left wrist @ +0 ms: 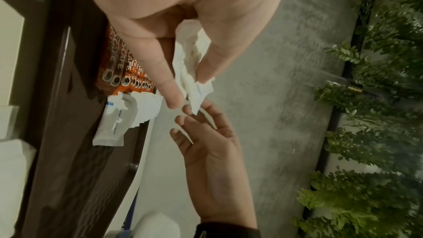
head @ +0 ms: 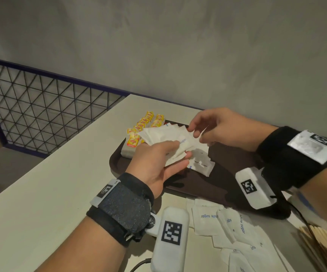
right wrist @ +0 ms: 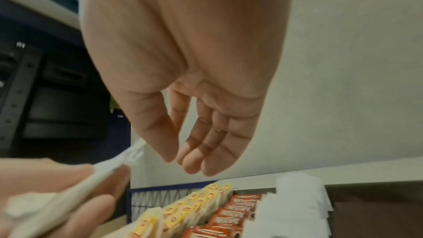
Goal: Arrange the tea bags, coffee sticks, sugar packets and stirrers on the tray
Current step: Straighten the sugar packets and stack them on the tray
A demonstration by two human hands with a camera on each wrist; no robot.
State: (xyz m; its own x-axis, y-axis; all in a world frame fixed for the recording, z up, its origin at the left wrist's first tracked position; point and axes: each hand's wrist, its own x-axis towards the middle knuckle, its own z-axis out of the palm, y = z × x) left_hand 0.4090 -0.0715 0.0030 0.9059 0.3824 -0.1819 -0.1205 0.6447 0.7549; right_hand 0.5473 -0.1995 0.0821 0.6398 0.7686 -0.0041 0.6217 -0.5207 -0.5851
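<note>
Left hand (head: 154, 163) grips a fanned bunch of sugar packets (head: 164, 137) above the brown tray (head: 223, 179), right hand (head: 221, 128) reaching in, fingers loosely extended, nothing held; loose packets (head: 225, 226) on the surface.

We see the tray (head: 119, 163) toward the counter's (head: 50, 183) far edge, tea bags (head: 139, 130) along its left side, loose sugar packets (head: 227, 228) at the near edge.

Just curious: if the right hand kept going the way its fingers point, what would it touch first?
Most likely the sugar packets that the left hand grips above the tray. The right hand reaches toward that bundle with loosely curled fingers, its tips at the packets' edge. Whether they already touch is unclear.
</note>
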